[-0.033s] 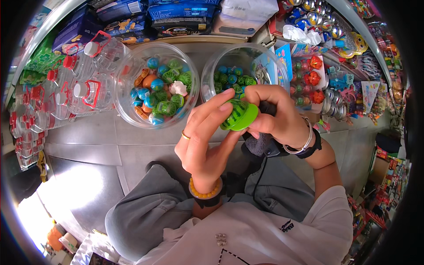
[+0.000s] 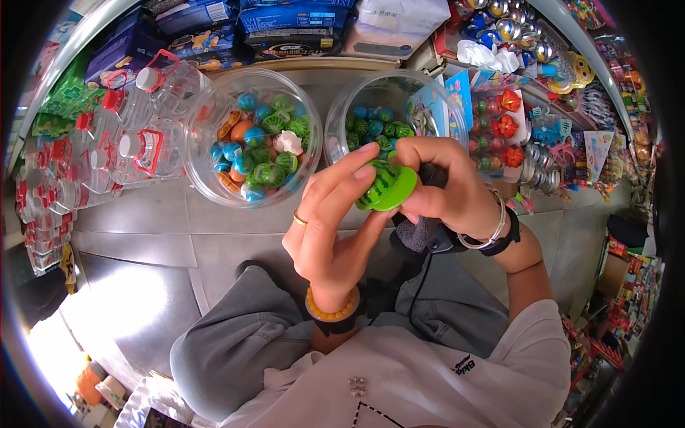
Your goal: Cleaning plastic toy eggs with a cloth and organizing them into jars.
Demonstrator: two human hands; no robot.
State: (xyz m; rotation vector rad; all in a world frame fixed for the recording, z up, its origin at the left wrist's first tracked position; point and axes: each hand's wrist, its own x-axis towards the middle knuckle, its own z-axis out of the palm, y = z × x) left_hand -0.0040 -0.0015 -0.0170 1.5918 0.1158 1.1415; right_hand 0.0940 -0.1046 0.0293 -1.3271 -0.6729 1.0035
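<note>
Between both hands, in front of the right tub, is a green watermelon-striped round item (image 2: 382,187) with a bright green flared rim. My left hand (image 2: 321,228) grips it from the left with fingers and thumb. My right hand (image 2: 449,185) pinches it from the right, index finger bent over the top. Just beyond sit two clear plastic tubs: the left tub (image 2: 200,171) holds blue, green, orange and white round pieces; the right tub (image 2: 335,114) holds green and blue ones, partly hidden by my hands.
Several large water bottles (image 2: 128,146) stand at left. Blue packets (image 2: 185,46) and white packs (image 2: 389,25) line the back. Colourful small goods (image 2: 510,128) fill the right side. My crossed legs (image 2: 235,335) are on the grey tiled floor (image 2: 143,221). A dark fuzzy object (image 2: 414,232) lies under my right hand.
</note>
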